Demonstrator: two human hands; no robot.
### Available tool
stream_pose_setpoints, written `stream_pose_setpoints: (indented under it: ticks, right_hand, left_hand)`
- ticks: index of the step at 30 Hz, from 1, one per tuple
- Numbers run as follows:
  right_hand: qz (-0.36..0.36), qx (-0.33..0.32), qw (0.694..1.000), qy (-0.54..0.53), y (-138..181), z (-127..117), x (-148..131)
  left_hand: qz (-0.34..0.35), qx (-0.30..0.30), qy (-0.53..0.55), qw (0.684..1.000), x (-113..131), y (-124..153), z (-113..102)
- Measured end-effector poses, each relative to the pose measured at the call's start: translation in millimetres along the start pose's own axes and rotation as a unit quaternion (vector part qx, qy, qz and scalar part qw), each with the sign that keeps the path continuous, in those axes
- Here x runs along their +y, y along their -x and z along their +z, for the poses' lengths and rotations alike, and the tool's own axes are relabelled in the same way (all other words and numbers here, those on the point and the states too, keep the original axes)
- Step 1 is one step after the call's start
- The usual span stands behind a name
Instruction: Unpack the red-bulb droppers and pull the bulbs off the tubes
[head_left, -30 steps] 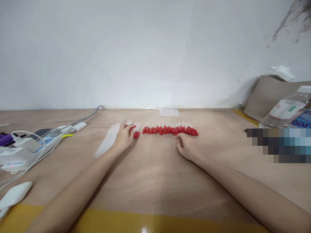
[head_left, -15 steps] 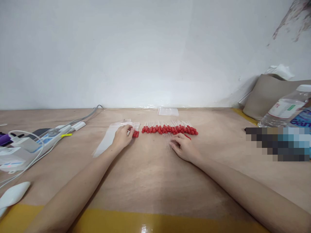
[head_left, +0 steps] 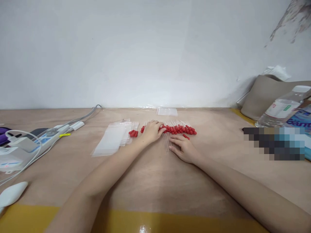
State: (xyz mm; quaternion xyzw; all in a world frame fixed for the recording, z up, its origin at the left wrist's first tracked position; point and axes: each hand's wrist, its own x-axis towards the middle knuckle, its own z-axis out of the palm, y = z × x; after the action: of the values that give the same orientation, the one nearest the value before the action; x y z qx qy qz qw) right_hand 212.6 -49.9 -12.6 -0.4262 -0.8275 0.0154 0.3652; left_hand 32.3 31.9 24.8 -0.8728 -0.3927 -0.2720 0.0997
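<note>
My left hand [head_left: 153, 131] lies over the left part of a row of glass droppers with red rubber bulbs [head_left: 179, 129]. Its fingers are bent but apart, touching the bulbs; what lies under the palm is hidden. Close by, my right hand [head_left: 184, 149] rests on the table, thumb and fingers spread, the tips against several thin clear glass tubes [head_left: 166, 142]. One red bulb [head_left: 186, 137] shows just behind its knuckles. A small group of red bulbs [head_left: 133, 133] lies separately at the left, beside clear plastic bags [head_left: 109, 139].
Another clear bag [head_left: 167, 111] lies near the wall. On the left are a power strip [head_left: 48, 139] with plugs and cables, and a white spoon-shaped object [head_left: 13, 194]. A plastic bottle [head_left: 282, 106] and a grey-beige container [head_left: 255, 97] stand at the right.
My left hand has moved right, from the small red group by the bags onto the main row, uncovering that group. My right hand has hardly moved.
</note>
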Motion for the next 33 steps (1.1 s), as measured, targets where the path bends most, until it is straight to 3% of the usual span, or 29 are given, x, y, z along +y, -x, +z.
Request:
stream_pose_setpoints:
  ticks: [4,9,13,16,21,23,28,33]
  right_hand:
    - [-0.006,-0.018,1.000,-0.011,0,-2,-2]
    - [-0.008,-0.022,1.000,-0.014,0,-2,-2]
    - [-0.002,-0.031,0.999,-0.018,1,-2,-3]
    - [0.001,0.001,1.000,-0.018,1,-2,-2]
    - [0.022,0.099,0.994,-0.033,1,0,0]
    - [0.015,0.109,0.994,-0.027,1,-1,-1]
    - [-0.061,0.029,0.998,0.014,1,-3,-5]
    - [-0.109,0.003,0.993,0.036,-1,0,-3]
  left_hand:
    - [-0.007,-0.007,-0.006,1.000,3,-12,11]
    - [-0.011,0.010,-0.011,1.000,5,-6,9]
    - [0.001,0.062,0.024,0.998,2,17,-8]
    - [0.023,0.098,0.110,0.989,-5,44,-24]
    - [0.010,0.053,0.182,0.982,-14,82,-39]
    - [-0.004,0.048,0.185,0.982,-12,88,-40]
    - [0.052,0.035,0.171,0.983,0,88,-37]
    - [0.095,0.037,0.185,0.978,0,91,-30]
